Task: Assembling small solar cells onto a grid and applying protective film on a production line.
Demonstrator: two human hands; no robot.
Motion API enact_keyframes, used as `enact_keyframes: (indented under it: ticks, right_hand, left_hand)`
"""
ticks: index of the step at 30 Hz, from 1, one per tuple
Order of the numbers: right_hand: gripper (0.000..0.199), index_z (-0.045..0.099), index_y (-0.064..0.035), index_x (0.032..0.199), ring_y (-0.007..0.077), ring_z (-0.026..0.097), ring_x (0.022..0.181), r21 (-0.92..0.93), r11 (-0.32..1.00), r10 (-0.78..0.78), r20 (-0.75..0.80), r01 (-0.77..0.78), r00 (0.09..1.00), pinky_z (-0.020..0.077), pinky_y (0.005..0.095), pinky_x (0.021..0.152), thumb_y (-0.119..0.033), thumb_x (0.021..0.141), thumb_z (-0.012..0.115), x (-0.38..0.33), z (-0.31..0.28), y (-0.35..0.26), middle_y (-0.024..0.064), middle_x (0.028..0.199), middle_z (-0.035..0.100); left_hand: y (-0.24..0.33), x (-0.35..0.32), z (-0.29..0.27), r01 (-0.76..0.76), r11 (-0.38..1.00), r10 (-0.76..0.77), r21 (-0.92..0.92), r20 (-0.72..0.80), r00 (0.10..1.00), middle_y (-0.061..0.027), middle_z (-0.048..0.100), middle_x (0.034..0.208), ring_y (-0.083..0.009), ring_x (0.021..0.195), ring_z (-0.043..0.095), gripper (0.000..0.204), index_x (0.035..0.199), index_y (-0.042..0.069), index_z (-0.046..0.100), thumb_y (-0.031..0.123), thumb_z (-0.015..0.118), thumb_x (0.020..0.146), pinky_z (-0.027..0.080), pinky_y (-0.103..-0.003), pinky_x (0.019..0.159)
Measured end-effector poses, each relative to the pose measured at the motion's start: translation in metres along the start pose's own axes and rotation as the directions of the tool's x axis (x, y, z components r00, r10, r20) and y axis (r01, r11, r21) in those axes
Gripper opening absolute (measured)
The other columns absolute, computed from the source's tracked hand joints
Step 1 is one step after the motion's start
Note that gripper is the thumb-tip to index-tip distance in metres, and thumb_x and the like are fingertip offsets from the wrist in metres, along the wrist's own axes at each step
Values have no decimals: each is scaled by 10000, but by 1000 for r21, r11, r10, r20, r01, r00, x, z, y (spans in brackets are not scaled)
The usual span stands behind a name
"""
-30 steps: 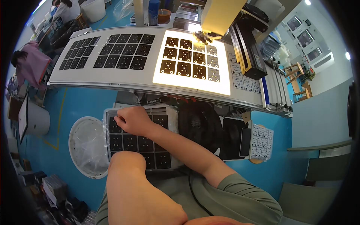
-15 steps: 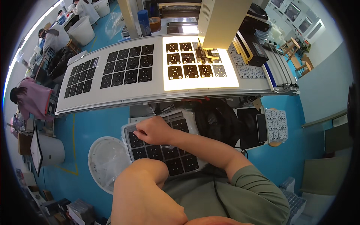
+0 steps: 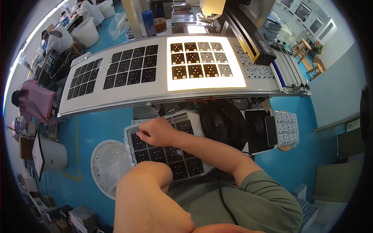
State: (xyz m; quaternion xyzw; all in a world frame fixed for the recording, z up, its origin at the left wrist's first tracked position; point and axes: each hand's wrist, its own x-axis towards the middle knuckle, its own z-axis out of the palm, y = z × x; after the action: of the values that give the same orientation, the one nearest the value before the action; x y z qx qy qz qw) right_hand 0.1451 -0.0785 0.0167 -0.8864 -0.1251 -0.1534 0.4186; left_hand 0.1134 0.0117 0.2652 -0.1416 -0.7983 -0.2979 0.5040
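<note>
My right hand [image 3: 156, 132] is closed, fingers curled, over the upper left part of a tray [image 3: 131, 153] of square black plates with small pale dots. Its fingertips point down at the plates; whether anything is pinched in them I cannot make out. The tray lies tilted before me, partly wrapped in clear plastic, and my right forearm crosses it. My left arm [image 3: 145, 194] comes up from the lower edge and bends beside the tray's near edge; the left hand itself is out of sight.
Beyond the tray runs a long white conveyor table [image 3: 163, 83] with rows of black plates, some on a lit panel [image 3: 237, 79]. A machine head [image 3: 211, 7] hangs at the back. A white bucket [image 3: 101, 145] stands left, a black bag [image 3: 223, 124] and phone [image 3: 271, 131] right. People sit far left.
The machine head has moved back off the lit panel, uncovering its plates. My right hand stays over the tray, shifted slightly up and left.
</note>
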Motion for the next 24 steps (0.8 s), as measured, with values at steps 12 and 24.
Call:
enact_keyframes:
  ticks: [12, 24]
  right_hand:
    - [305, 653, -62, 759, 368, 648, 663, 7, 1000, 2, -36, -2, 999, 502, 456, 606, -298, 944, 706, -1, -2, 5, 126, 682, 642]
    - [314, 634, -51, 725, 416, 649, 681, 36, 997, 72, 14, -72, 997, 502, 504, 626, -281, 931, 693, 2, -9, -6, 171, 681, 644]
  left_hand:
    - [-7, 1, -4, 6, 1000, -6, -10, 42, 999, 2, 582, 659, -167, 485, 561, 156, 742, 119, 613, 84, 763, 759, 416, -343, 400]
    - [2, -3, -1, 9, 1000, -10, 6, 23, 1000, 8, 570, 649, -154, 471, 543, 148, 731, 118, 610, 90, 750, 770, 397, -338, 392]
